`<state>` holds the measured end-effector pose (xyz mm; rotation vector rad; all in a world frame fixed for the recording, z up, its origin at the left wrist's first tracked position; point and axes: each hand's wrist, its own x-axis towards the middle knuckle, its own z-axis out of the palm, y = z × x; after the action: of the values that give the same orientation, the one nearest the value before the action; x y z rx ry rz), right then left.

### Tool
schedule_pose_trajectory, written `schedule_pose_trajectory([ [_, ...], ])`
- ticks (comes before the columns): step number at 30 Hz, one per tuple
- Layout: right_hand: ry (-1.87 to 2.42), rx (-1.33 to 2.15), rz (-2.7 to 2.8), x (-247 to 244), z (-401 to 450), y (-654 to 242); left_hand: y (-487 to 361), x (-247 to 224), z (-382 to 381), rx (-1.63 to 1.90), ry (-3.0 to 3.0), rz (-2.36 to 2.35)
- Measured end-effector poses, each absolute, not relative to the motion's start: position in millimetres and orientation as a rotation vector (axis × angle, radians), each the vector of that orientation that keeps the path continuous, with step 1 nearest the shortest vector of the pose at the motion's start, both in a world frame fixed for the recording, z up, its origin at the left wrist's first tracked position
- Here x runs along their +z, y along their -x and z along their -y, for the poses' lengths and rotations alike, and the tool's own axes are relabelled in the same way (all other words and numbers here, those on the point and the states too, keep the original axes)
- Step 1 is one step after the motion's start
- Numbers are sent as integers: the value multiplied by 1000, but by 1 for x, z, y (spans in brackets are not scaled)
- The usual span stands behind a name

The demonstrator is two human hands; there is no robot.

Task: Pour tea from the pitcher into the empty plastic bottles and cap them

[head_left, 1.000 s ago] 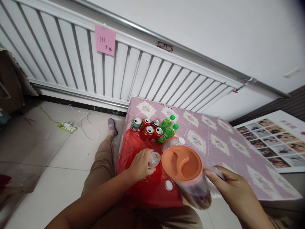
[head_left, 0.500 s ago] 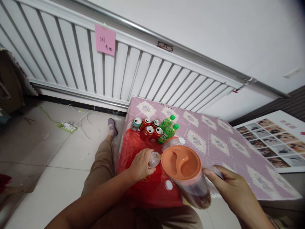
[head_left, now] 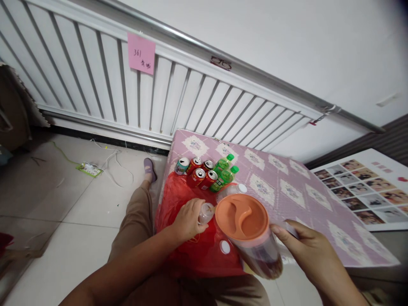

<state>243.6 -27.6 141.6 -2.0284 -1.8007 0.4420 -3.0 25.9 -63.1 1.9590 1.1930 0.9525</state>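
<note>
**Right hand (head_left: 307,243) tilts, left hand (head_left: 190,219) steadies**

The right hand is closed around the handle of a clear plastic jug with a round orange lid (head_left: 241,217). The left hand, curled partway, grips a small clear plastic bottle (head_left: 205,214) just beside the jug's spout, presumably to keep its mouth under the thin stream. Dark liquid shows inside the jug; the bottle's level cannot be told. A round white cap (head_left: 225,247) lies near the jug on red plastic sheeting (head_left: 177,191). Beyond the jug are green plastic bottles (head_left: 227,175) and red metal cans (head_left: 194,181), probably grouped aside for working room.

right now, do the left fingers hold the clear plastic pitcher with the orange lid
No, the right fingers hold the pitcher by its handle, while the left fingers grip a small clear container.
</note>
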Motion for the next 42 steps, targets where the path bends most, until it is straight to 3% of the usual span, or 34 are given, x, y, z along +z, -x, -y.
schedule_pose_trajectory([
  [42,2030,421,1733,146,25,-225,4,-61,-26,942,-1947,-1185],
])
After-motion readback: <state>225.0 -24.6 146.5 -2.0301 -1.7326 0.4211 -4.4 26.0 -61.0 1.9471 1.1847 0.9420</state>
